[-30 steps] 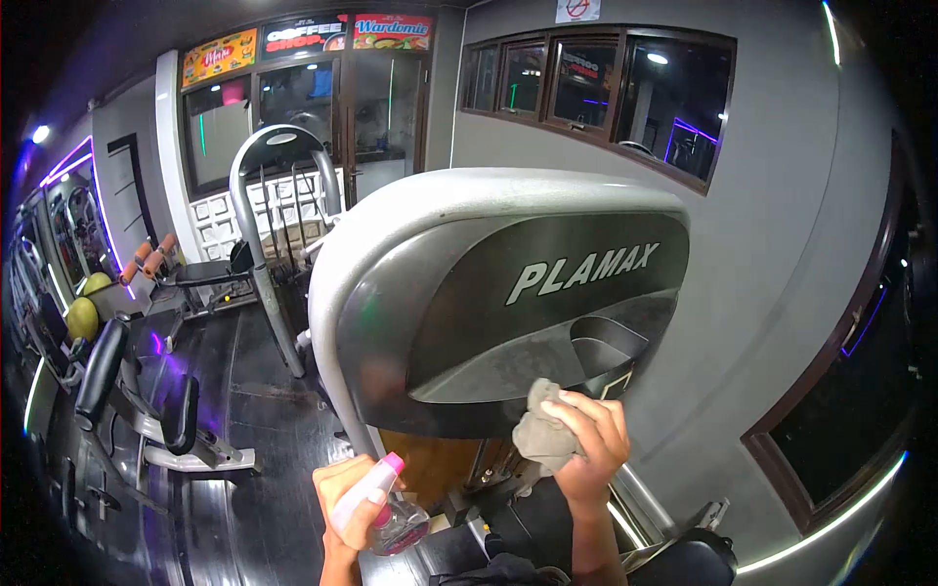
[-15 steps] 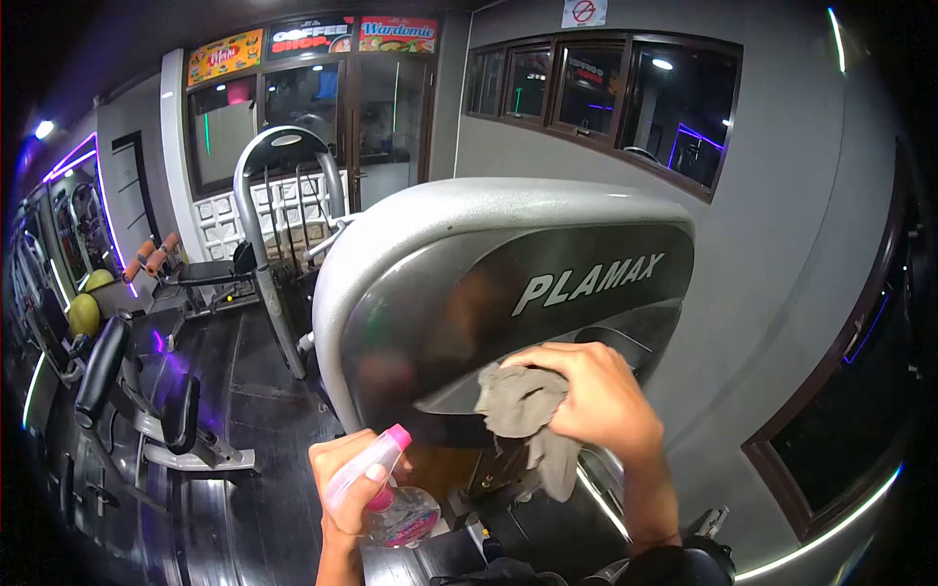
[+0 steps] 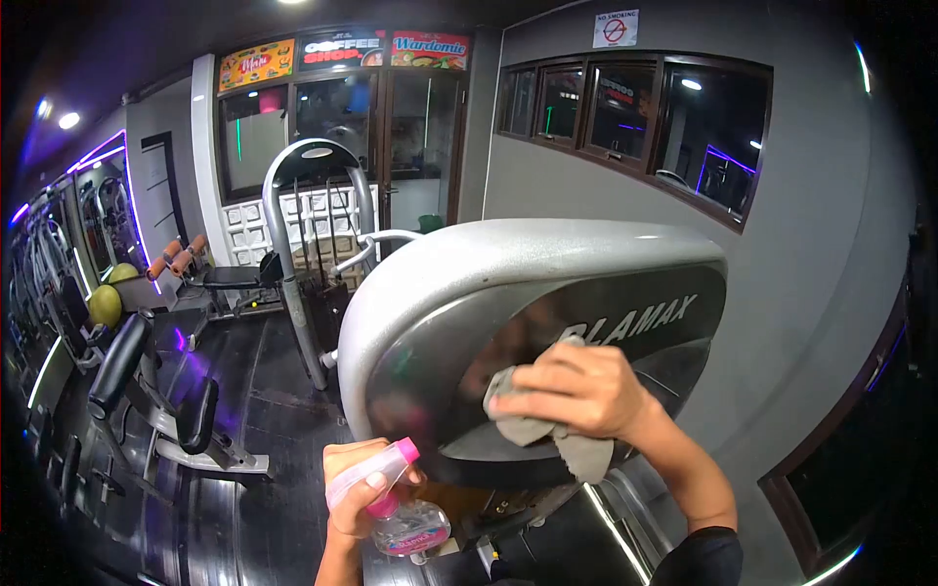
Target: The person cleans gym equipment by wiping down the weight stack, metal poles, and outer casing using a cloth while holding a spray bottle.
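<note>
My right hand [image 3: 576,391] presses a grey cloth [image 3: 586,455] against the dark panel [image 3: 469,352] of a gym machine, just below and left of the PLAMAX lettering. Its fingers are closed over the cloth, part of which hangs down beneath the palm. Lower and to the left, my left hand [image 3: 354,493] is wrapped round the neck of a clear spray bottle [image 3: 412,527] with a pink and white nozzle. The bottle is in front of the machine's lower left edge. A thick silver frame [image 3: 547,244] curves over the top of the panel.
A padded bench machine [image 3: 125,366] stands on the dark floor at the left. Behind it are a cable machine [image 3: 277,220] and yellow-green balls [image 3: 105,306]. A grey wall with windows [image 3: 625,122] runs along the right, and a glass door [image 3: 420,146] is at the back.
The right hand with the cloth has moved up onto the panel, over its lower middle. The left hand still holds the bottle. The view has tilted up slightly and shifted left.
</note>
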Available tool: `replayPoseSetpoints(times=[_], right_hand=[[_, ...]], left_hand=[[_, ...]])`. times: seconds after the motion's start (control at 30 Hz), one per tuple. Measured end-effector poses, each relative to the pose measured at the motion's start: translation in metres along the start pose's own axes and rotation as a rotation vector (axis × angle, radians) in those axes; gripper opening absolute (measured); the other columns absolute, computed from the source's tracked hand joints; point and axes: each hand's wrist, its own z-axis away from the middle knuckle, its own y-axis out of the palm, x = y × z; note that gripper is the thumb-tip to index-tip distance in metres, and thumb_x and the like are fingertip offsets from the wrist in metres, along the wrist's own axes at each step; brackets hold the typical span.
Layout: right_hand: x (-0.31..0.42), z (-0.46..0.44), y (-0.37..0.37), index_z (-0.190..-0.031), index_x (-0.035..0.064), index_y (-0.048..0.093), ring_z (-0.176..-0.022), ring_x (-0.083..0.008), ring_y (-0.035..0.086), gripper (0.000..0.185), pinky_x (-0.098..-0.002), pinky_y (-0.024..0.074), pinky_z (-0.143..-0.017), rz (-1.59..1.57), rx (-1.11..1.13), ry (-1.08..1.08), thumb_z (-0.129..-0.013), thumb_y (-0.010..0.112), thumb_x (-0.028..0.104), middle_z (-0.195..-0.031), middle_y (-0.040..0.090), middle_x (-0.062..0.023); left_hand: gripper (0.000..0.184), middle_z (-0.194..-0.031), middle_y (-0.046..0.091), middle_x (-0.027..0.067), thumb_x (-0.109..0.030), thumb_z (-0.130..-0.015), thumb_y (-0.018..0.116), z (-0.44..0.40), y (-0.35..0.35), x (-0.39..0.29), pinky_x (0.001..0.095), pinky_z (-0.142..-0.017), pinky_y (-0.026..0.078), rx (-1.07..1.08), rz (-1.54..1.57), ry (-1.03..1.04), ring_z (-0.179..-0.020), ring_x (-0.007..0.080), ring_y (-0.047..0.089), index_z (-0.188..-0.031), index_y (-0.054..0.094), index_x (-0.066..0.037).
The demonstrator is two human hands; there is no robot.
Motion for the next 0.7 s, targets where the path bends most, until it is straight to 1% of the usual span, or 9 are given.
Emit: replayPoseSetpoints(times=[0.07, 0.13, 0.23, 0.33, 0.43, 0.53, 0.57, 0.6, 0.7], right_hand=[[-0.002, 0.003, 0.001, -0.105, 0.0218, 0.072, -0.078, -0.0105, 0.060, 0.030, -0.0212, 0.0482, -0.055, -0.048, 0.104, -0.102, -0.076, 0.066, 0.015, -0.104, 0.066, 0.0060], [0.000, 0.002, 0.000, -0.102, 0.0205, 0.071, -0.085, -0.0092, 0.058, 0.024, -0.0199, 0.0446, -0.054, -0.097, 0.200, -0.168, -0.078, 0.065, 0.017, -0.110, 0.065, 0.0091], [0.000, 0.003, -0.002, -0.096, 0.0199, 0.069, -0.085, -0.0088, 0.058, 0.018, -0.0205, 0.0443, -0.054, -0.081, 0.224, -0.209, -0.079, 0.066, 0.019, -0.108, 0.064, 0.0096], [-0.018, -0.009, -0.020, -0.087, 0.0286, 0.067, -0.073, -0.0080, 0.058, 0.013, -0.0201, 0.0387, -0.052, 0.090, 0.234, -0.276, -0.075, 0.070, 0.025, -0.095, 0.064, 0.0096], [-0.033, -0.017, -0.037, -0.081, 0.0286, 0.068, -0.064, -0.0117, 0.056, 0.014, -0.0220, 0.0375, -0.046, 0.192, 0.112, -0.201, -0.070, 0.076, 0.024, -0.087, 0.065, 0.0072], [-0.046, -0.021, -0.039, -0.081, 0.0251, 0.073, -0.062, -0.0136, 0.055, 0.013, -0.0226, 0.0421, -0.047, 0.214, -0.100, -0.093, -0.068, 0.077, 0.024, -0.085, 0.066, 0.0044], [-0.045, -0.021, -0.036, -0.082, 0.0241, 0.075, -0.062, -0.0139, 0.055, 0.014, -0.0237, 0.0453, -0.049, 0.197, -0.105, -0.097, -0.069, 0.076, 0.024, -0.085, 0.066, 0.0032], [-0.041, -0.018, -0.030, -0.091, 0.0249, 0.074, -0.068, -0.0121, 0.057, 0.027, -0.0222, 0.0447, -0.050, 0.216, -0.106, -0.106, -0.065, 0.072, 0.023, -0.092, 0.066, 0.0049], [-0.027, -0.014, -0.012, -0.095, 0.0261, 0.073, -0.071, -0.0112, 0.059, 0.029, -0.0220, 0.0464, -0.052, 0.115, -0.138, -0.113, -0.067, 0.070, 0.023, -0.097, 0.066, 0.0053]], left_hand=[[0.053, -0.064, 0.066, 0.0158, -0.041, -0.077, 0.051, -0.001, 0.003, 0.001, 0.0297, -0.052, 0.053, -0.022, 0.101, -0.072, -0.051, 0.0215, 0.064, -0.073, 0.068, 0.008], [0.053, -0.064, 0.066, 0.0170, -0.040, -0.077, 0.051, -0.001, 0.001, 0.007, 0.0313, -0.054, 0.054, -0.031, 0.137, -0.054, -0.050, 0.0223, 0.064, -0.073, 0.068, 0.010], [0.054, -0.060, 0.063, 0.0196, -0.039, -0.076, 0.052, 0.000, 0.007, 0.011, 0.0344, -0.053, 0.056, -0.085, 0.237, -0.026, -0.046, 0.0250, 0.063, -0.070, 0.065, 0.013], [0.054, -0.057, 0.061, 0.0214, -0.037, -0.075, 0.054, -0.005, 0.006, 0.015, 0.0378, -0.052, 0.057, -0.127, 0.307, -0.011, -0.042, 0.0275, 0.061, -0.066, 0.063, 0.015], [0.055, -0.056, 0.061, 0.0216, -0.037, -0.075, 0.054, -0.005, 0.007, 0.019, 0.0388, -0.053, 0.058, -0.136, 0.337, 0.001, -0.042, 0.0280, 0.061, -0.067, 0.063, 0.016], [0.055, -0.057, 0.061, 0.0224, -0.037, -0.075, 0.054, -0.003, 0.005, 0.019, 0.0405, -0.054, 0.059, -0.138, 0.366, -0.017, -0.042, 0.0287, 0.062, -0.066, 0.062, 0.016], [0.055, -0.057, 0.061, 0.0229, -0.037, -0.076, 0.053, -0.003, 0.003, 0.019, 0.0417, -0.055, 0.059, -0.127, 0.364, -0.018, -0.043, 0.0292, 0.062, -0.066, 0.062, 0.016], [0.054, -0.057, 0.061, 0.0234, -0.036, -0.076, 0.053, -0.003, 0.002, 0.020, 0.0430, -0.056, 0.059, -0.117, 0.363, -0.019, -0.043, 0.0297, 0.062, -0.067, 0.062, 0.017], [0.054, -0.059, 0.061, 0.0244, -0.035, -0.077, 0.053, -0.002, -0.001, 0.022, 0.0440, -0.057, 0.059, -0.096, 0.408, -0.024, -0.043, 0.0303, 0.062, -0.069, 0.062, 0.017]])
